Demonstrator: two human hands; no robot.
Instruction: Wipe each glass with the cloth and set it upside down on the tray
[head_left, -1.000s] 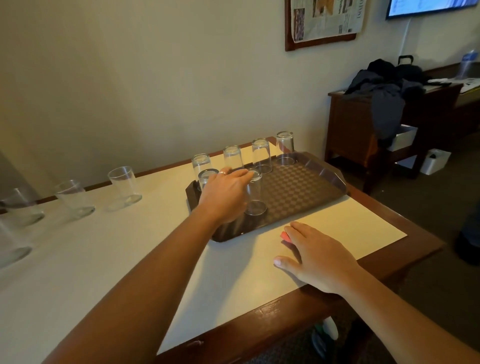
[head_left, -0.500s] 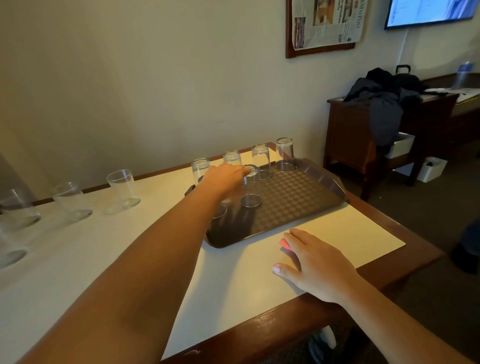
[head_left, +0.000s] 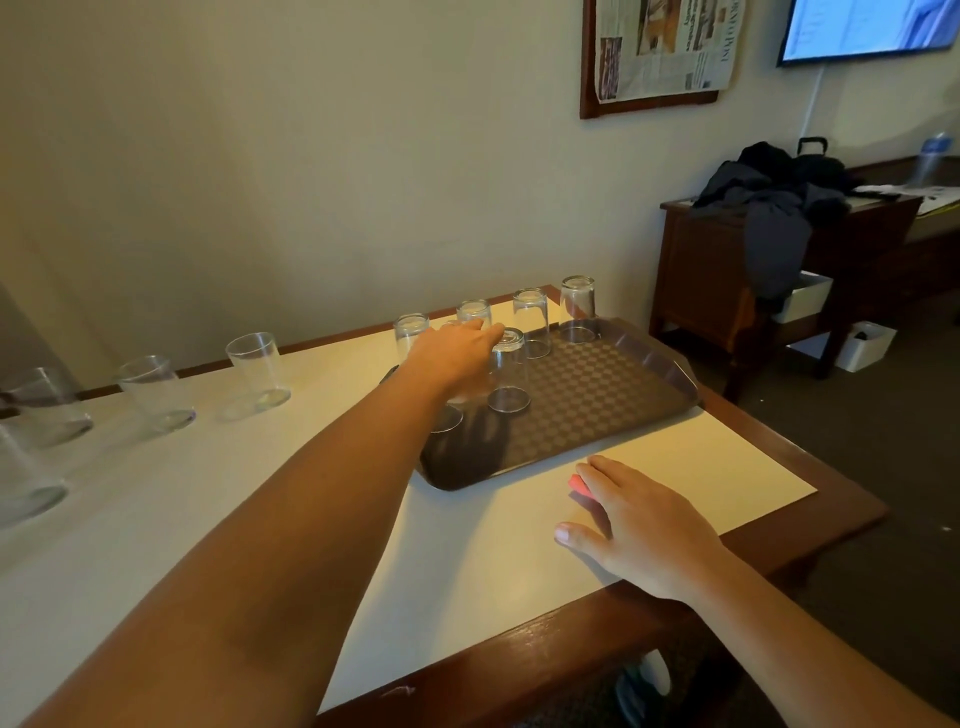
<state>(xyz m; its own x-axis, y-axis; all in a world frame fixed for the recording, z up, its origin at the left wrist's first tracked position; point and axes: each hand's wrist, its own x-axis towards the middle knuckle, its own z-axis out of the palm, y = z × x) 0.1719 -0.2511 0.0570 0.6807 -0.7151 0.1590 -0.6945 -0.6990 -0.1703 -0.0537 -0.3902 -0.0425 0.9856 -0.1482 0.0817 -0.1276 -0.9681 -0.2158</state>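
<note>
A dark checkered tray (head_left: 597, 395) lies on the table and carries several clear glasses upside down. Most stand in a row (head_left: 531, 319) along its far edge, and one more (head_left: 509, 371) stands in front of them. My left hand (head_left: 452, 353) hovers over the tray's left part with fingers stretched out. Beneath it another inverted glass (head_left: 448, 420) shows only its rim on the tray. My right hand (head_left: 644, 525) lies flat on a pink cloth (head_left: 575, 482) just in front of the tray. Several upright glasses (head_left: 257, 371) stand to the left.
A white mat (head_left: 260, 519) covers the wooden table (head_left: 810, 483), which stands against the wall. The table's right corner lies just past the tray. Further right a dark side table (head_left: 696, 270) holds a heap of dark clothes.
My left hand has lifted off the glass it was setting on the tray and its fingers have straightened; that glass's rim now shows below the hand. The right hand has stayed on the cloth.
</note>
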